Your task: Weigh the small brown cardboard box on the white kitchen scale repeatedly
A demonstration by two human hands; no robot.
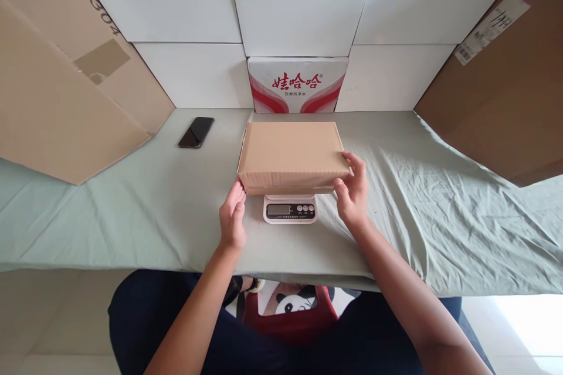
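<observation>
A closed brown cardboard box (290, 149) is at the middle of the table, over a small white kitchen scale (290, 211). The scale's display and buttons show in front of the box, while its platform is mostly hidden; whether the box rests on it I cannot tell. My left hand (233, 217) holds the box's lower front left corner, with some fingertips out of sight behind it. On the other side, my right hand (354, 190) grips the front right corner, fingers on the right side and thumb at the front.
A black phone (196, 132) lies at the left on the green tablecloth (145, 205). A white and red carton (298, 85) stands behind the box against white panels (303, 3). Large cardboard boxes flank the table, one at left (65, 105) and one at right (497, 99).
</observation>
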